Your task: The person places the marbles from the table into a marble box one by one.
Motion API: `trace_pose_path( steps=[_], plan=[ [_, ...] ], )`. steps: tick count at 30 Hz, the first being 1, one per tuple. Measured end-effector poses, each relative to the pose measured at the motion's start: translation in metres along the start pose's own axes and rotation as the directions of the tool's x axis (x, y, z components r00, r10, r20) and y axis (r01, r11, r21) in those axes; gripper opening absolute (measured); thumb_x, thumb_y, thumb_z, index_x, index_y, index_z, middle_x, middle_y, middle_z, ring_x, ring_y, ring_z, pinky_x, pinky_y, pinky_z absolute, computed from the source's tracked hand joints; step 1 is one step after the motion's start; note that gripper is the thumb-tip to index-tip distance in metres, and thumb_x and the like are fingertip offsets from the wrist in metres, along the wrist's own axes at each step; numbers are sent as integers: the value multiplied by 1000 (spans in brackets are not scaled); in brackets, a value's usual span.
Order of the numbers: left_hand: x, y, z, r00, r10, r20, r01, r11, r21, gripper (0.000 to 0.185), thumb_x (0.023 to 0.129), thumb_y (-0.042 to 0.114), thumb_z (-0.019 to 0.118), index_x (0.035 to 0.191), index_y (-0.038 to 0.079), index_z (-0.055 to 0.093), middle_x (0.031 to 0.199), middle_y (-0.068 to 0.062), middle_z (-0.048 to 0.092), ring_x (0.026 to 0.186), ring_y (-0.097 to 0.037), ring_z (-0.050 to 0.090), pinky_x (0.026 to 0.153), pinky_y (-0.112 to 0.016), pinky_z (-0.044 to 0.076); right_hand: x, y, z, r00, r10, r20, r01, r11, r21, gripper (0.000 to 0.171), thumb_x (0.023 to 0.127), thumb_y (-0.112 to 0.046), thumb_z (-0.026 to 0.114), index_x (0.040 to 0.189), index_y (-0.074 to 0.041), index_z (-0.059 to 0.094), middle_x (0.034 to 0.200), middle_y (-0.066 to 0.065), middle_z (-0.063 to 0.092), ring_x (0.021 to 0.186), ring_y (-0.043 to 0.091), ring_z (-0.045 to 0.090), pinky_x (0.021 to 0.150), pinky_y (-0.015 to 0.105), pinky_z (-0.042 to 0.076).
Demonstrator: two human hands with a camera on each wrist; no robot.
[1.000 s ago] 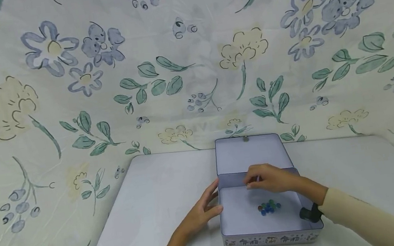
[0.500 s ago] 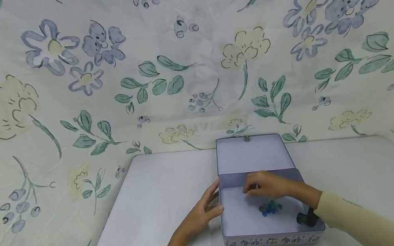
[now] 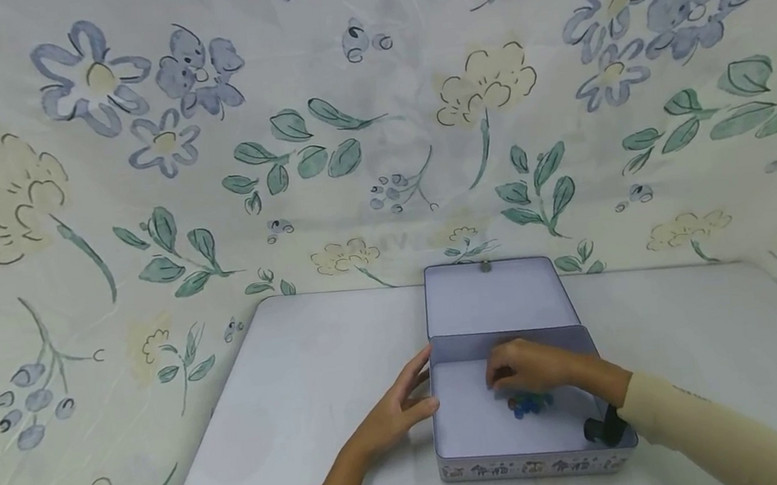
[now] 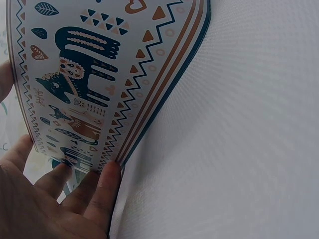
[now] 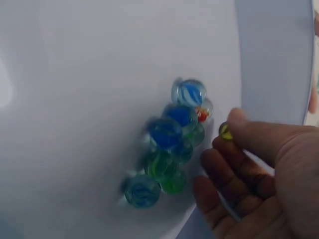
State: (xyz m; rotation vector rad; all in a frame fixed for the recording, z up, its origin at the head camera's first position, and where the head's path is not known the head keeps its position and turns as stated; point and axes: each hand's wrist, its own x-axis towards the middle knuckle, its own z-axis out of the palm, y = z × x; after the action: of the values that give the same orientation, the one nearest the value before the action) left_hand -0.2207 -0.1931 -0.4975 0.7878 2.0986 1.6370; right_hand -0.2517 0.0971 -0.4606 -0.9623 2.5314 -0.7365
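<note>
An open tin box (image 3: 461, 441) with a printed outer wall stands on the white table. Inside it, several glass marbles (image 3: 525, 404), blue, green, clear and one with red, lie in a tight cluster. My right hand (image 3: 525, 366) is low in the box, just behind the cluster. Between its thumb and forefinger it pinches a small yellow marble (image 5: 226, 131), seen in the right wrist view, while the other fingers bend loosely. Outside the box, my left hand (image 3: 394, 420) spreads its fingers, the tips resting against the patterned side wall (image 4: 84, 74).
The box lid (image 3: 496, 298) is folded back behind the box, with a small clasp (image 3: 485, 266) at its far edge. White tabletop (image 3: 292, 405) extends on both sides. A floral cloth (image 3: 372, 129) hangs behind the table.
My right hand has come down inside the box and nearer the marble cluster, now overlapping its back edge. My left hand stays against the box side. The head view has tilted slightly.
</note>
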Motion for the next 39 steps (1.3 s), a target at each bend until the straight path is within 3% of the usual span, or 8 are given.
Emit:
trace_pose_path(
  steps=[16, 39],
  plan=[
    [2, -1, 0, 1000, 3, -12, -3, 1000, 10, 76, 100, 24, 59, 162, 27, 14, 170, -7, 8, 151, -44, 24, 116, -61, 35, 0, 1, 2, 1000, -14, -14, 13, 999, -32, 6, 86, -10, 76, 88, -15, 72, 85, -10, 67, 76, -2, 57, 71, 16, 54],
    [1, -2, 1, 1000, -2, -9, 2, 1000, 16, 76, 100, 32, 59, 161, 30, 14, 170, -6, 9, 151, -43, 24, 116, -61, 34, -3, 4, 4, 1000, -11, -9, 10, 1000, -29, 7, 86, -10, 77, 89, -15, 72, 86, -10, 64, 77, -2, 56, 71, 16, 53]
  ],
)
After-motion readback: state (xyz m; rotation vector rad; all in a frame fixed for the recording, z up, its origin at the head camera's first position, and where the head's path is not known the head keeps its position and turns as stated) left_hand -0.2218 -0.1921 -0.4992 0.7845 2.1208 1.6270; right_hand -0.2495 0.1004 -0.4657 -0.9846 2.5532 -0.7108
